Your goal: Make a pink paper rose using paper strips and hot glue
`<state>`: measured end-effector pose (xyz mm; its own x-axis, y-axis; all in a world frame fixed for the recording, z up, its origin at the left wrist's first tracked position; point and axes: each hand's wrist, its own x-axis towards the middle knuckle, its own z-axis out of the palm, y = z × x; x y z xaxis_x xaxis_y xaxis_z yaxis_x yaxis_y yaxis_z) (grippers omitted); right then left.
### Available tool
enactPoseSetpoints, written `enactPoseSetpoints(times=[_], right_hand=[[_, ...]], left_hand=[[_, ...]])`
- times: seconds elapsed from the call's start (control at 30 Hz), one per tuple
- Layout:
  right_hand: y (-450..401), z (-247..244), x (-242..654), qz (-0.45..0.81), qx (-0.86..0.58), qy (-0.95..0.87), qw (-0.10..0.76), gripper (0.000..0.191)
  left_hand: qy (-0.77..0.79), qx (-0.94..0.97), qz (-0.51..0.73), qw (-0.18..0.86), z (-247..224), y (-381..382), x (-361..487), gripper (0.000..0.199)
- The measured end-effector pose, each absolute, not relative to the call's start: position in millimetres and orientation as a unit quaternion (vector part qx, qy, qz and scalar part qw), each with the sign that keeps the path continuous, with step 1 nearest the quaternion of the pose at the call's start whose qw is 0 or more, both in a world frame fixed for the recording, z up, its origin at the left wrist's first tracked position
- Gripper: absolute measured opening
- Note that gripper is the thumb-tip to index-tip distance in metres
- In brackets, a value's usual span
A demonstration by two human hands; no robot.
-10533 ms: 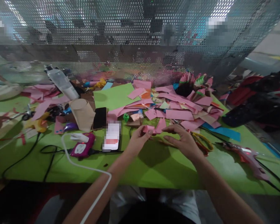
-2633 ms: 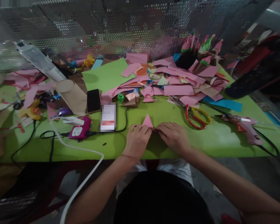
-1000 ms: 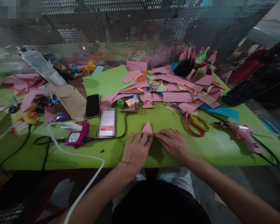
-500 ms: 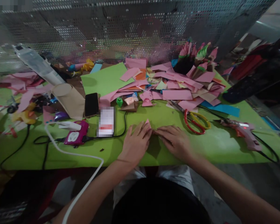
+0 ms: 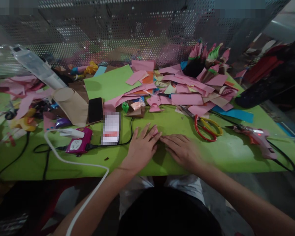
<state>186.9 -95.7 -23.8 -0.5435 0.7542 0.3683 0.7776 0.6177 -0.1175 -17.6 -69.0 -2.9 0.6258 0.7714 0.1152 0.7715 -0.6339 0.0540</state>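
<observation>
My left hand [image 5: 142, 146] lies palm down near the table's front edge, fingers stretched and spread. A small folded piece of pink paper [image 5: 155, 131] shows at its fingertips, pressed against the table and mostly covered. My right hand [image 5: 183, 149] rests to the right of it, fingers extended and fairly close together, tips pointing at the paper's right side. Whether those tips touch the paper, I cannot tell. Scissors with red and yellow handles [image 5: 207, 128] lie to the right, beyond my right hand.
A pink glue gun [image 5: 260, 139] with a lit red light lies at the right. Pink paper strips [image 5: 186, 99] are heaped behind. On the left are a black phone [image 5: 95, 110], a lit phone [image 5: 111, 127], a magenta adapter [image 5: 79, 141], a white cable [image 5: 76, 162] and a brown paper roll [image 5: 72, 108].
The fingers of my left hand have spread wider, and less of the pink paper shows. My right hand has shifted slightly left, towards it.
</observation>
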Motion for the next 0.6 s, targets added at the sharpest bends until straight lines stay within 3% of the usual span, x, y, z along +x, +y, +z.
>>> enactPoseSetpoints(times=[0.2, 0.6], right_hand=[[-93, -18, 184, -0.06, -0.43, -0.885, 0.168, 0.035], [-84, -13, 186, -0.012, -0.434, -0.879, 0.197, 0.031]], left_hand=[[-0.427, -0.903, -0.057, -0.006, -5, -64, -18, 0.045], [-0.405, -0.912, -0.05, -0.044, 2, -89, -38, 0.048]])
